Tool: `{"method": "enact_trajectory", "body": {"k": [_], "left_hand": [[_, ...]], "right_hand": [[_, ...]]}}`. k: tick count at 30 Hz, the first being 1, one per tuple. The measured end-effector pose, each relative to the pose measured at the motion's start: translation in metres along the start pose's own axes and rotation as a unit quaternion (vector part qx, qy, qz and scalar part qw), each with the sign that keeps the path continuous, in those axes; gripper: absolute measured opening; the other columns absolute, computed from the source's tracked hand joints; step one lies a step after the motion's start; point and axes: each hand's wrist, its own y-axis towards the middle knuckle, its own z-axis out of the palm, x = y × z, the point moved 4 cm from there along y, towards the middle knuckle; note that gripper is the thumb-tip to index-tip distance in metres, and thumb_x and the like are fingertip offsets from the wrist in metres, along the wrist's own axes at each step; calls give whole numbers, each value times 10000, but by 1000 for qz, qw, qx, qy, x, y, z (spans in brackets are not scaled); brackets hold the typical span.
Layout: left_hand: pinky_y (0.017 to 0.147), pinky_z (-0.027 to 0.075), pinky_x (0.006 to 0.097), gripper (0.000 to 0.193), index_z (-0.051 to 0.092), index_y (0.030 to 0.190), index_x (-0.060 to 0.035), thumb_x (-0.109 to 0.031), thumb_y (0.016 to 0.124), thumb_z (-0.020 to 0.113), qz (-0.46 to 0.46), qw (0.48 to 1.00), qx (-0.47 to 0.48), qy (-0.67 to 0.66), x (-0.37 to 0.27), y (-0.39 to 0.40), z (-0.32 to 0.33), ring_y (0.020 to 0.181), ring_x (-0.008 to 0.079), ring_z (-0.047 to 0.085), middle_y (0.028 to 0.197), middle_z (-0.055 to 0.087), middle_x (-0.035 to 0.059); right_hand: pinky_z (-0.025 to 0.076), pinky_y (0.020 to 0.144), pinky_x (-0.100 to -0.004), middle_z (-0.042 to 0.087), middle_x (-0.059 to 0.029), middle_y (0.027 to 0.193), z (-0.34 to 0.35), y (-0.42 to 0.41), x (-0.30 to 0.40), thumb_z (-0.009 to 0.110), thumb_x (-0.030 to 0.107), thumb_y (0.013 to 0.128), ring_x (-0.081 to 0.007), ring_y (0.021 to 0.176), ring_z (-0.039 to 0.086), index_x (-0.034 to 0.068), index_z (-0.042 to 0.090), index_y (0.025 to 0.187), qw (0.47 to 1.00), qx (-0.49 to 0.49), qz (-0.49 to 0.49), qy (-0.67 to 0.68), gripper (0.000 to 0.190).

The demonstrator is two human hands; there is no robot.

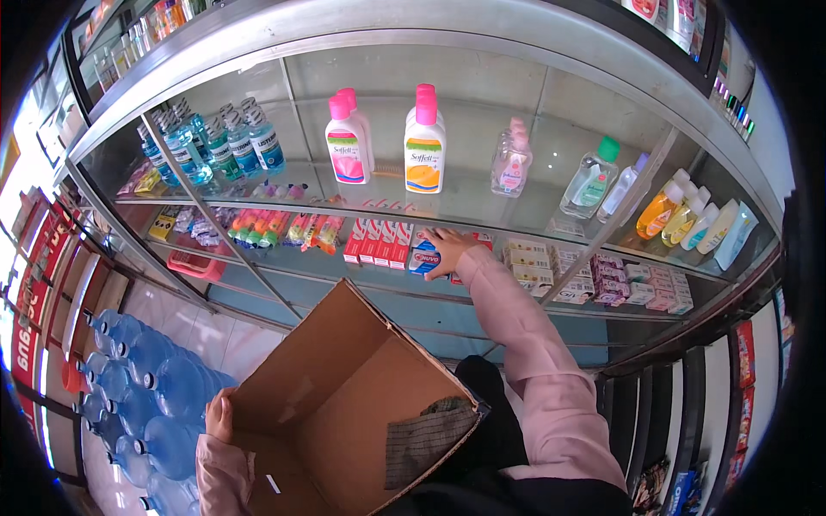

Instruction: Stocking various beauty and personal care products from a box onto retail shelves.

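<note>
My left hand [221, 416] grips the left edge of an open cardboard box [361, 387], fingers inside and held tilted before me. Inside it lies a dark striped cloth [429, 442], with a small white strip [273, 484] near the bottom. My right hand [448, 251] reaches into the glass display case, fingers spread across blue Nuvo soap boxes [423, 258] on the lower shelf. Whether it grips them or only touches them, I cannot tell. Red soap boxes [483, 241] are partly hidden behind it. Red-and-white toothpaste-like cartons [381, 244] stand just to its left.
The upper glass shelf [464, 206] bears Soffell bottles [424, 158], Listerine bottles [242, 145] and Johnson's bottles [588, 184]. Its metal front rail runs above my right wrist. More soap boxes [529, 267] lie rightward. Large blue water jugs [151, 387] crowd the floor at left.
</note>
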Motion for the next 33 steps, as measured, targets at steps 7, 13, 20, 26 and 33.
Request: {"method": "enact_trajectory", "body": {"k": [7,13,20,26,33], "left_hand": [[850,338,351,482,571,1037,-92,-439,933,252,-6,1000,0,-12,5,-7,-4,940,285,529,954,600,105],[857,333,359,466,571,1038,-97,-428,935,259,-8,1000,1,2,-4,-5,-2,949,279,528,957,601,105],[856,333,359,444,569,1045,-94,-397,937,264,-8,1000,3,-4,-7,-4,-1,955,276,531,957,602,100],[847,343,360,425,569,1045,-88,-377,937,277,0,1000,-4,0,-6,0,-1,941,278,536,953,601,108],[836,347,359,435,571,1040,-80,-384,937,277,2,1000,-6,4,-4,0,0,911,288,533,934,597,117]], "right_hand": [[217,1079,-393,177,-162,1452,-5,12,11,662,712,484,-279,1343,184,109,155,1411,997,31,10,64,1217],[187,1092,-390,196,-136,1450,-11,30,28,679,701,466,-293,1336,193,124,199,1395,996,-69,-21,54,1194],[76,1076,-526,283,-88,1426,-20,30,38,637,736,476,-258,1332,218,145,277,1376,997,-26,-4,70,1135],[-28,1071,-550,286,-67,1432,-24,27,39,583,794,473,-221,1342,212,144,251,1399,999,-5,14,49,1179],[5,1081,-535,296,-70,1427,-23,29,40,600,780,476,-226,1335,228,140,257,1396,998,-13,5,56,1172]]}}
